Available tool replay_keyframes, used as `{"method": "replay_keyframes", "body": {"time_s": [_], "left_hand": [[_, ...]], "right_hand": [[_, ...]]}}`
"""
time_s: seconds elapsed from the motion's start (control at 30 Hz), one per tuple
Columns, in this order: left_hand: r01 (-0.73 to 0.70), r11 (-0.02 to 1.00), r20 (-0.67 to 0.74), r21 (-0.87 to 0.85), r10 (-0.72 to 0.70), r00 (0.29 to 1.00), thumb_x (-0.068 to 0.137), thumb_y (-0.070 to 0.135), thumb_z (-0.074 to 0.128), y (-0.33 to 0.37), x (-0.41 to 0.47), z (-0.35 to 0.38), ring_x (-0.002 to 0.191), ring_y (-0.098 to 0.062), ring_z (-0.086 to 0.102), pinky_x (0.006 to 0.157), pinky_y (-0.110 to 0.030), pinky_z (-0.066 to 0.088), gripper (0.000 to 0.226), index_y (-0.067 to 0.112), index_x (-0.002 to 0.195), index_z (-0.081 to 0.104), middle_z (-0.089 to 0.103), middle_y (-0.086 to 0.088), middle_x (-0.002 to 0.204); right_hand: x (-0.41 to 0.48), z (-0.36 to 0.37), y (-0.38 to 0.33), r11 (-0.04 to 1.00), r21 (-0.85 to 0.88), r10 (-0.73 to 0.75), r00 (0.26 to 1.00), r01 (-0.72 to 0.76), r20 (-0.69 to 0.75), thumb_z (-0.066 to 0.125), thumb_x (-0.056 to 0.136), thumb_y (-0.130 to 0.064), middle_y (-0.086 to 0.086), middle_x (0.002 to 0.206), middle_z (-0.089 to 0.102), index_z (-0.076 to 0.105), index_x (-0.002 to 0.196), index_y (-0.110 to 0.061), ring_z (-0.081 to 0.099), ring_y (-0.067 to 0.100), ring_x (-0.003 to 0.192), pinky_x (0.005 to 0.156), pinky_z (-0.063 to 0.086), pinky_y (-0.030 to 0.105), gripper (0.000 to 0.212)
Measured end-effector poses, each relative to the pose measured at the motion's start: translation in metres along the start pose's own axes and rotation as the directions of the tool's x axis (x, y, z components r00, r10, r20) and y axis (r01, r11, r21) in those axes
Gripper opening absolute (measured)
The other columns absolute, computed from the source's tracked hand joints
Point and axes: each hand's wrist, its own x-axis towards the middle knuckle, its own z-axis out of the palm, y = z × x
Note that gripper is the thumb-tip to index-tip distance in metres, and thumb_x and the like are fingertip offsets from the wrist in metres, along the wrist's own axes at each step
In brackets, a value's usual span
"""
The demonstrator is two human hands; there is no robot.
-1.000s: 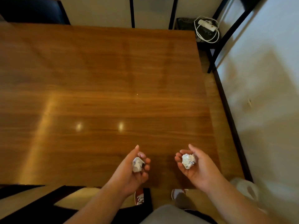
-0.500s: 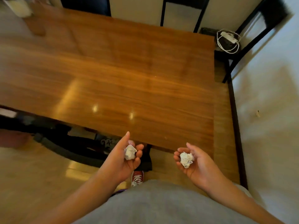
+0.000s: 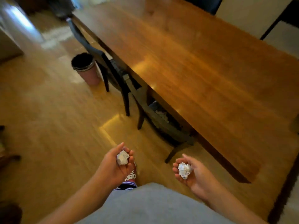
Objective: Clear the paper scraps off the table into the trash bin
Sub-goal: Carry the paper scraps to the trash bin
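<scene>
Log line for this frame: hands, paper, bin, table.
left hand: holds paper ball | right hand: holds paper ball | trash bin: on floor ahead, beside chair, not reached | table: no scraps visible

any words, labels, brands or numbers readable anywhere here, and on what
None can be read.
Crumpled paper in the left hand: dark marks, too creased and small to read.
Crumpled paper in the right hand: the same.
Trash bin: no label shows.
Shoe: no legible brand.
Table: bare wood, no text.
</scene>
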Motion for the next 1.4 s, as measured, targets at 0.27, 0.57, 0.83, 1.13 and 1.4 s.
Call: {"method": "replay_keyframes", "body": {"time_s": [0.27,0.57,0.83,1.13,1.4], "left_hand": [[-0.262,0.900,-0.296,-0.348,0.160,0.942,0.089,0.031,0.055,0.046,-0.060,-0.166,0.043,-0.015,0.059,0.039,-0.019,0.046,0.034,0.013,0.060,0.058,0.063,-0.006,0.057],[-0.365,0.757,-0.408,-0.542,0.142,0.902,0.090,0.029,0.052,0.148,-0.090,-0.308,0.042,-0.015,0.059,0.039,-0.018,0.045,0.030,0.013,0.065,0.057,0.062,-0.004,0.057],[-0.368,0.802,-0.390,-0.470,0.185,0.902,0.091,0.027,0.052,0.279,-0.075,-0.351,0.047,-0.015,0.060,0.043,-0.021,0.049,0.029,0.013,0.067,0.058,0.062,-0.006,0.062],[-0.387,0.808,-0.301,-0.444,0.272,0.914,0.080,0.027,0.061,0.442,0.007,-0.318,0.055,-0.016,0.061,0.046,-0.024,0.050,0.022,0.012,0.065,0.064,0.065,-0.006,0.068],[-0.429,0.771,-0.363,-0.470,0.275,0.890,0.089,0.028,0.054,0.564,0.055,-0.301,0.055,-0.016,0.060,0.046,-0.024,0.051,0.029,0.011,0.067,0.063,0.064,-0.007,0.067]], "right_hand": [[0.044,0.203,0.012,0.913,-0.407,0.073,0.976,0.018,0.207,0.059,0.092,-0.030,0.015,0.089,0.069,0.065,0.107,0.001,0.069,0.023,0.077,0.061,0.059,0.031,0.034],[0.087,0.453,0.083,0.828,-0.559,0.181,0.920,0.050,0.349,0.055,0.094,-0.024,0.013,0.081,0.066,0.062,0.091,-0.003,0.065,0.023,0.075,0.071,0.054,0.033,0.022],[0.142,0.535,0.079,0.836,-0.548,0.168,0.951,0.003,0.261,0.060,0.091,-0.027,0.014,0.077,0.073,0.065,0.098,-0.002,0.072,0.024,0.070,0.060,0.061,0.032,0.027],[0.237,0.588,0.017,0.842,-0.534,0.182,0.973,-0.078,0.145,0.063,0.089,-0.030,0.014,0.076,0.074,0.066,0.099,-0.002,0.073,0.024,0.067,0.061,0.060,0.032,0.031],[0.321,0.704,-0.056,0.809,-0.583,0.207,0.966,-0.079,0.156,0.064,0.088,-0.031,0.013,0.077,0.076,0.066,0.103,-0.002,0.074,0.023,0.069,0.059,0.060,0.033,0.033]]}}
